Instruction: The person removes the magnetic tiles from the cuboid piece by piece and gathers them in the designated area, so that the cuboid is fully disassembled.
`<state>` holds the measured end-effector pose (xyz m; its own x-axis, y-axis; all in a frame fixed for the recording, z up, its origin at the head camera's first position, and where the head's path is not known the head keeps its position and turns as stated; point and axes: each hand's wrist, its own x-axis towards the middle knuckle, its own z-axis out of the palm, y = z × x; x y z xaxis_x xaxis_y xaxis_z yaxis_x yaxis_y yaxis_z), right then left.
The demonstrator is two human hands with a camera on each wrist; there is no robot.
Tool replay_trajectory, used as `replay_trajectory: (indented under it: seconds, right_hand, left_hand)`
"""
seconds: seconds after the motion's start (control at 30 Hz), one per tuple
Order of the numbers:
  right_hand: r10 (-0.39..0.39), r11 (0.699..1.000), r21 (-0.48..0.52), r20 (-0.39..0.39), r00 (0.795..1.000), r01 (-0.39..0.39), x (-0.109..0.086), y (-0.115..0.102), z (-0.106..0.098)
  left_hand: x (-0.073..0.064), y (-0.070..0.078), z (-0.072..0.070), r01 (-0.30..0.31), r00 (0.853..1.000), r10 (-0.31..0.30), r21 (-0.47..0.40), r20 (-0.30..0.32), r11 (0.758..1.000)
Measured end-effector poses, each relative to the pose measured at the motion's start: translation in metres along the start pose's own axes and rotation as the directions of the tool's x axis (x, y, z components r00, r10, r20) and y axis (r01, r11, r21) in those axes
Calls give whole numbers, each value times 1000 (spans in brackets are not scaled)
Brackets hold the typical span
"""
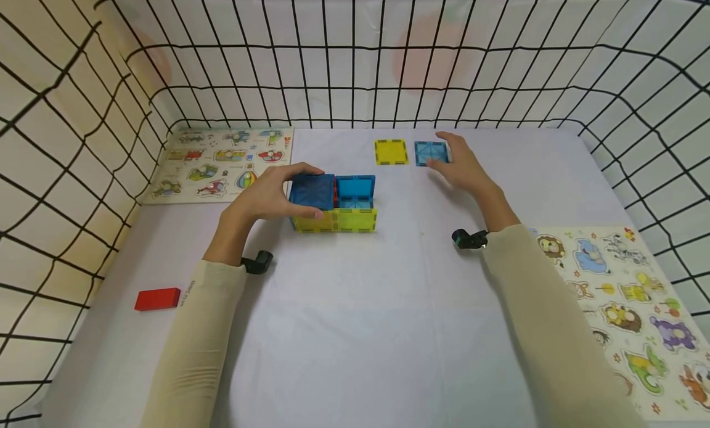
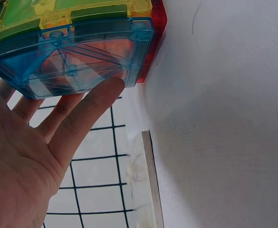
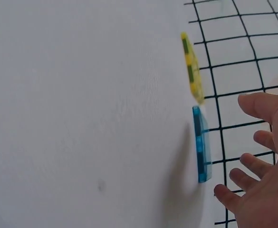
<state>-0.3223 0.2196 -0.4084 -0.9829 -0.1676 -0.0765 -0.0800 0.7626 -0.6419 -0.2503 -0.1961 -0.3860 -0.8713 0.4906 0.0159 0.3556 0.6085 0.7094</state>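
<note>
- Left grip point(image 1: 266, 193): grasping the tile box point(image 1: 355, 219) by its left half. Your thumb lies along the near side; your fingers reach over the top towards the far side.
- Tile box: stands on the tabletop point(image 1: 355, 329), left of centre. Its right half projects clear of your left grip. A dark blue tile point(image 1: 312, 192) covers the left half of the top; the right half is uncovered, with lighter blue panels visible in it. The near wall is yellow, greener towards the right.
- Left wrist view: a clear blue panel of the box faces your palm, a digit overlapping its edge. A red panel shows beside it.
- Right grip point(image 1: 466, 169): released, fingers spread. It is placed at the right side of the loose blue tile point(image 1: 427, 150), thumb over the near right corner and a finger past the far right one. Contact with the tile: cannot tell.
- Loose blue tile: far side of the tabletop, right of the tile box and well apart from it. The yellow tile point(image 1: 391, 152) is just beside it on the left.
- Surroundings: you have a red block point(image 1: 158, 299) at near left, one picture board point(image 1: 213, 145) at far left, another picture board point(image 1: 648, 308) at near right. Black wire mesh point(image 1: 353, 47) borders the left, far and right sides.
</note>
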Motion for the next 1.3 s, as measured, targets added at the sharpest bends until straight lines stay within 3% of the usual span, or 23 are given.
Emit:
replay_trajectory:
  seconds: [0.23,0.63,1.3]
  right_hand:
    - [-72,986,142,-76,994,83,-17,-14,9]
    - [-187,943,268,-72,980,199,-41,-33,30]
    - [-363,877,355,48,931,323,-79,-63,50]
  left_hand:
    - [0,0,1,2,1000,-2,8,-4,1000]
    - [2,-1,2,9,1000,-9,21,2,1000]
    - [0,1,0,-4,1000,4,8,0,1000]
